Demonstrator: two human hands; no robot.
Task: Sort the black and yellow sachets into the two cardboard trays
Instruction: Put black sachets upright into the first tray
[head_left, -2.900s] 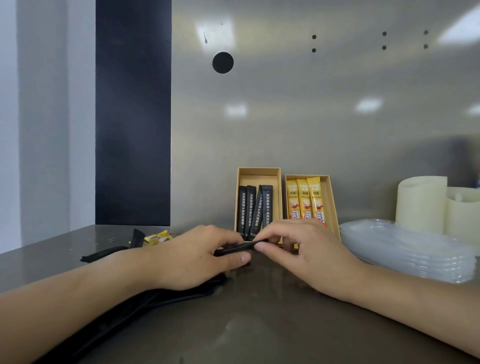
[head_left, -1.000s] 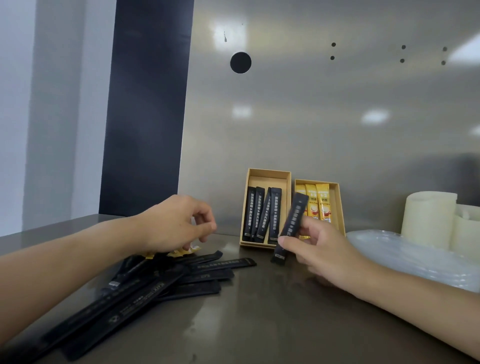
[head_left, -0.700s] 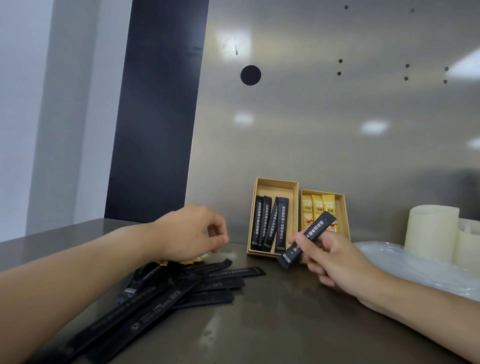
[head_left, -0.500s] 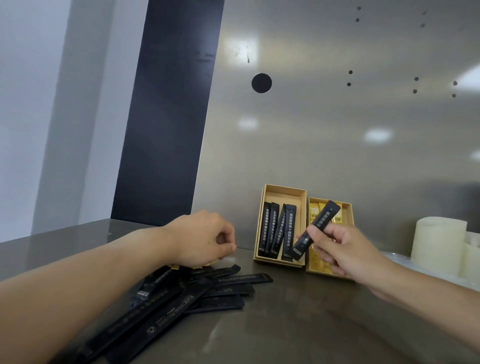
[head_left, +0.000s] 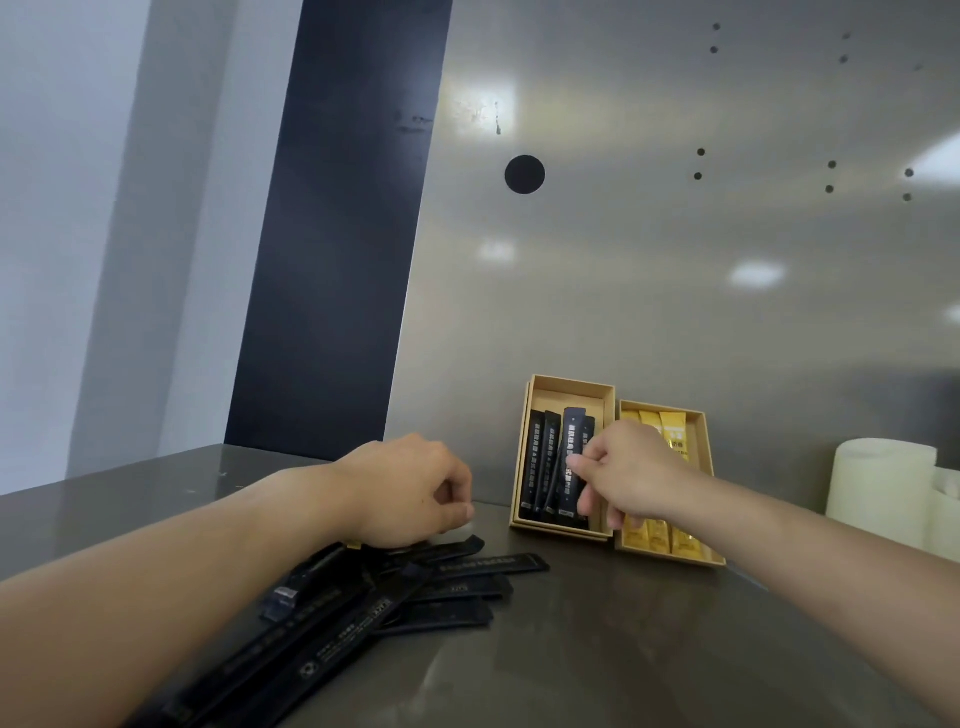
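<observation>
Reaching forward, your right hand (head_left: 628, 467) has carried the black sachet (head_left: 571, 441) from the air in front of the trays, where it was tilted half a second ago, into the left tray (head_left: 571, 387). The sachet now lies lengthwise on the stored black sachets (head_left: 540, 467), with its lower end at the near wall of the tray. Your thumb and forefinger pinch it at the middle, and the other fingers hang curled over the border between the two trays. Your left hand (head_left: 410, 488) stays where it was, low over the loose pile (head_left: 415, 587) of black sachets, with the fingers curled in. I cannot tell if it holds something, because the hand hides what is under it. A small yellow edge (head_left: 353, 544) shows under that wrist.

The pile is spread on the metal counter (head_left: 597, 649), near to you and to the left of the trays. Two cream rolls (head_left: 878, 483) stand at the far right. Your right hand and forearm cover part of the right tray (head_left: 662, 409).

Both cardboard trays touch side by side against the metal back panel (head_left: 623, 286). The left one holds only black sachets, the right one three yellow sachets (head_left: 657, 535) lying parallel.
</observation>
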